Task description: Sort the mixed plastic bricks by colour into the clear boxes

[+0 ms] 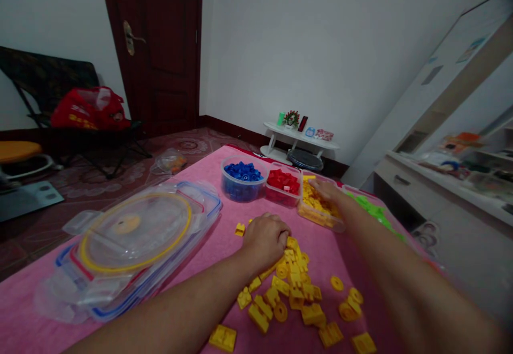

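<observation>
My left hand rests knuckles-up on a pile of loose yellow bricks on the pink tablecloth; its fingers are curled down into the pile and what they grip is hidden. My right hand reaches into the clear box of yellow bricks, fingers bent down over the pieces. Left of that box stand a clear box of red bricks and a round tub of blue bricks. Green bricks lie to the right, partly behind my right forearm.
A stack of clear container lids with yellow, blue and red rims lies at the left of the table. Beyond stand a dark door, a folding chair with a red bag, a low white shelf and a white cabinet.
</observation>
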### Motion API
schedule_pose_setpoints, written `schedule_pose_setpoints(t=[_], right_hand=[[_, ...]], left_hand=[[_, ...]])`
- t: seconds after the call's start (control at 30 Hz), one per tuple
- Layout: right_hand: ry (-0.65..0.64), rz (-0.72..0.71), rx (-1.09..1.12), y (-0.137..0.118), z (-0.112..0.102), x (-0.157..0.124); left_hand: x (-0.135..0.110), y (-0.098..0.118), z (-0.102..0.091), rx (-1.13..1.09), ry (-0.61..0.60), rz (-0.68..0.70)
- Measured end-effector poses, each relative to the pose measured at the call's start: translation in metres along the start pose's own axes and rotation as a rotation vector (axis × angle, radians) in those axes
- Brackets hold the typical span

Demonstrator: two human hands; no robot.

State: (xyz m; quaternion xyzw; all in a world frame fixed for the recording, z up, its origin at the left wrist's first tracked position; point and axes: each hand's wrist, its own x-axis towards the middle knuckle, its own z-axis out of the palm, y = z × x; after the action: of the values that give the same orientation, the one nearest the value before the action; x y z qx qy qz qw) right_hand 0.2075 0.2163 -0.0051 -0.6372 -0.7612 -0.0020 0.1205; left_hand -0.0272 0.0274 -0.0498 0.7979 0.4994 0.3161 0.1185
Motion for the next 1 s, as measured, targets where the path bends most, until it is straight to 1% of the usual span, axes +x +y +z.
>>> schedule_pose_setpoints(t=[0.13,0.2,0.27,0.3,0.33,0.37,0.4,0.43,0.5,0.57,0.63,0.67,0.73,0.8,0.83,0.9,1.0], right_hand=[[0.138,0.032,0.092,-0.003,-0.022,-0.015],[0.248,0.058,0.167,-0.008,-0.036,-0.031],[0.352,0.081,0.361,-0.016,-0.048,-0.055],[0.375,0.088,0.485,-0.021,-0.052,-0.072],[0.372,0.092,0.604,-0.027,-0.055,-0.090],[0.334,0.091,0.682,-0.034,-0.057,-0.111],[0.282,0.077,0.709,-0.042,-0.057,-0.134],[0.226,0.042,0.692,-0.051,-0.056,-0.158],[0.171,-0.074,0.580,-0.070,-0.050,-0.207],[0.112,-0.269,0.466,-0.090,-0.042,-0.252],[0.029,-0.447,0.348,-0.111,-0.034,-0.287],[-0.032,-0.499,0.305,-0.121,-0.032,-0.299],[-0.177,-0.626,0.252,-0.143,-0.028,-0.314],[-0.299,-0.720,0.231,-0.164,-0.026,-0.316],[-0.338,-0.742,0.228,-0.173,-0.025,-0.314],[-0.363,-0.733,0.223,-0.188,-0.022,-0.305],[-0.299,-0.693,0.179,-0.196,-0.015,-0.285]], left_hand=[[-0.001,0.000,-0.001,0.006,-0.017,0.005],[-0.001,0.000,-0.002,0.010,-0.028,0.013],[-0.002,-0.001,-0.002,0.008,-0.031,0.017],[-0.002,-0.001,-0.002,0.006,-0.032,0.015],[-0.002,-0.002,-0.002,0.002,-0.033,0.010],[-0.002,-0.002,-0.001,-0.007,-0.032,0.003],[-0.002,-0.003,-0.001,-0.020,-0.028,-0.008],[-0.002,-0.003,0.000,-0.038,-0.019,-0.020],[-0.002,-0.004,0.001,-0.094,0.008,-0.040],[-0.002,-0.003,0.000,-0.194,0.014,-0.046],[0.001,-0.002,-0.002,-0.371,-0.011,-0.034],[0.004,-0.002,-0.004,-0.481,-0.025,-0.030],[0.010,-0.002,-0.010,-0.685,-0.033,-0.029],[0.016,-0.005,-0.019,-0.828,-0.023,-0.039],[0.019,-0.007,-0.023,-0.876,-0.020,-0.045],[0.024,-0.015,-0.031,-0.927,-0.020,-0.067],[0.026,-0.029,-0.035,-0.888,0.021,-0.125]])
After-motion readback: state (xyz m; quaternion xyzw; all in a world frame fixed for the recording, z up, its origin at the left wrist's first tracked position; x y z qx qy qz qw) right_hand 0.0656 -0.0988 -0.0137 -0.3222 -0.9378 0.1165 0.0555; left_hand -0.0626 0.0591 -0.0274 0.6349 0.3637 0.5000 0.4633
